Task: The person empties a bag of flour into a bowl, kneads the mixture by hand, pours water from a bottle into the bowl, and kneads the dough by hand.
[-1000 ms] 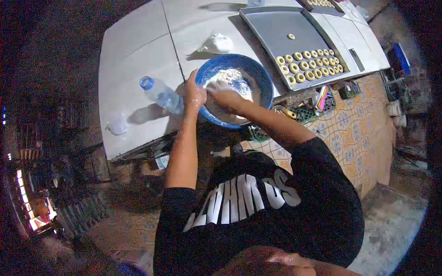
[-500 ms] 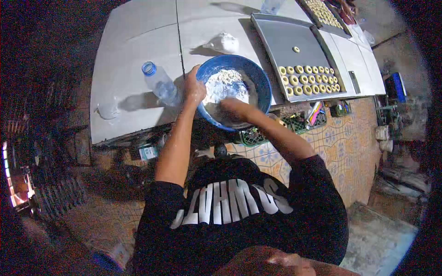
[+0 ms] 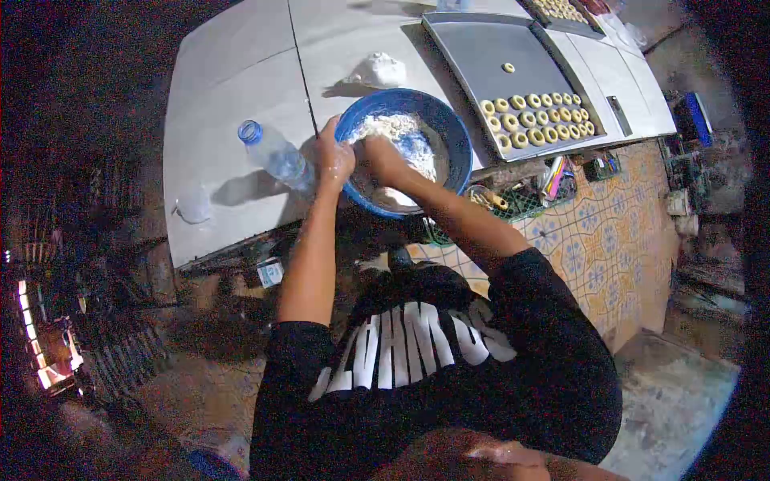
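Note:
A blue basin (image 3: 447, 128) with white flour (image 3: 393, 126) in it stands at the near edge of the white tabletop. My left hand (image 3: 334, 160) is closed around the basin's left rim, with flour on the skin. Down inside the basin is my right hand (image 3: 383, 163), in the flour near the left wall. Its fingers are blurred and partly hidden, so what they hold cannot be seen. Left of my left hand, an uncapped clear plastic bottle (image 3: 281, 159) with a blue neck rests on the table.
Behind the basin lies a plastic bag of white powder (image 3: 380, 70). To the right, a metal tray (image 3: 489, 52) bears rows of ring-shaped dough pieces (image 3: 536, 120). A second filled tray (image 3: 568, 18) is farther back. A clear plastic cup-like item (image 3: 192, 206) sits at far left.
My right hand has moved left and away from me inside the basin, toward my left hand. My left hand keeps its hold on the rim. The view has shifted slightly.

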A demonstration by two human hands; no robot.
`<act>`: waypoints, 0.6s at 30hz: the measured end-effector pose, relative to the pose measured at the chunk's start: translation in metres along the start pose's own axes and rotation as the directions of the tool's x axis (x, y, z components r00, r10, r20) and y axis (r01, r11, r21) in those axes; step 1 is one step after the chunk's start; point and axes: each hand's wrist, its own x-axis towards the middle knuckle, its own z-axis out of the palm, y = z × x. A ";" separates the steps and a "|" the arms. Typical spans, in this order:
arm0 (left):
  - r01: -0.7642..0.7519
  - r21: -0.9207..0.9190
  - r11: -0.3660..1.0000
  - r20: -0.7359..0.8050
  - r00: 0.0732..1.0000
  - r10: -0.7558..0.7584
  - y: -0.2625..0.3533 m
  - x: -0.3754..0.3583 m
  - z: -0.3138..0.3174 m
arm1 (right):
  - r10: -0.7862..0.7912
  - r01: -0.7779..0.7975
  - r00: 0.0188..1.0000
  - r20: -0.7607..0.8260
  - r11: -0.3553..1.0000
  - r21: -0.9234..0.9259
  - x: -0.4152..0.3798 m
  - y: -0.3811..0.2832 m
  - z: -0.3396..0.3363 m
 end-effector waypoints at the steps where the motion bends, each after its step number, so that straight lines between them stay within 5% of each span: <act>1: -0.008 0.016 1.000 -0.012 1.000 0.009 -0.002 0.001 0.002 | -0.105 0.106 0.992 0.063 0.994 -0.004 -0.008 -0.009 -0.004; 3: -0.018 0.053 0.998 -0.043 0.999 0.021 -0.007 -0.002 0.002 | -0.061 0.084 0.959 0.277 0.994 -0.071 -0.025 -0.015 -0.007; 5: 0.126 -0.019 0.992 0.037 0.991 -0.125 0.022 -0.001 -0.012 | -0.121 0.170 0.879 0.460 0.983 -0.065 -0.039 0.003 -0.015; 7: 0.180 -0.013 0.984 0.063 0.982 -0.179 0.024 0.000 -0.015 | 0.002 0.072 0.831 0.556 0.991 -0.111 -0.047 -0.018 -0.064; 9: 0.045 -0.004 0.999 -0.069 0.997 -0.045 -0.006 -0.006 -0.001 | 0.020 0.194 0.745 0.667 0.950 -0.246 -0.053 -0.006 -0.089; 10: 0.051 -0.020 0.998 -0.100 0.994 -0.053 -0.004 -0.009 0.002 | -0.081 0.413 0.582 0.809 0.887 -0.208 -0.050 -0.015 -0.105; 13: 0.077 -0.040 0.996 -0.135 0.987 -0.081 0.001 -0.011 0.005 | -0.208 0.316 0.712 0.671 0.948 -0.043 -0.056 -0.002 -0.081; 14: 0.088 -0.042 0.995 -0.132 0.987 -0.093 0.002 -0.008 0.005 | -0.025 0.016 0.780 0.626 1.000 0.020 -0.057 -0.030 -0.090; 17: 0.184 -0.078 0.980 -0.087 0.978 -0.190 0.005 -0.005 0.004 | -0.210 0.273 0.889 0.406 0.957 -0.103 -0.046 0.027 -0.011; 18: 0.148 -0.094 0.984 -0.106 0.982 -0.158 -0.002 -0.006 0.009 | -0.159 0.211 0.907 0.390 0.973 -0.094 -0.039 0.015 -0.015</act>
